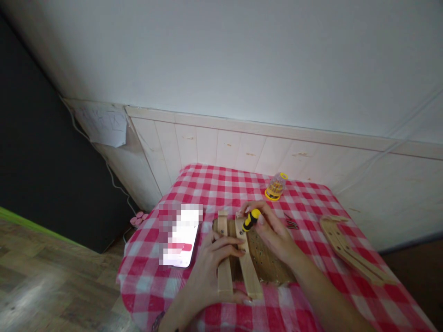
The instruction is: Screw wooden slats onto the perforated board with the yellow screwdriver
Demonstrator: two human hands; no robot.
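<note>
Pinched between thumb and fingers of the right hand (277, 230), the yellow-and-black screwdriver (252, 220) leaned over the far end of the right strip (252, 272), its tip aimed down at a dark spot in the wood (whether it met a screw there, I could not tell). The left hand (214, 253) lay over the left strip (225, 276), fingers apart and reaching to the right strip, one digit showing by the near ends; how tightly it gripped was unclear. Both pale strips rested on a brown board (270, 263), with a narrow gap between them and their near ends jutting past its near edge.

Left of the hands, a lit phone (188, 253) lay just beside the left wrist, so room on that side was tight. Right of the board, a few screws (292, 225) lay close to the right hand, while a curved wooden piece (349, 253) sat well apart, near the right edge of the checked tablecloth (207, 184). On the far side, a broad stretch of checks ran towards the wall (235, 143), with a clear, yellow-based bit case (277, 186) standing by the far edge.
</note>
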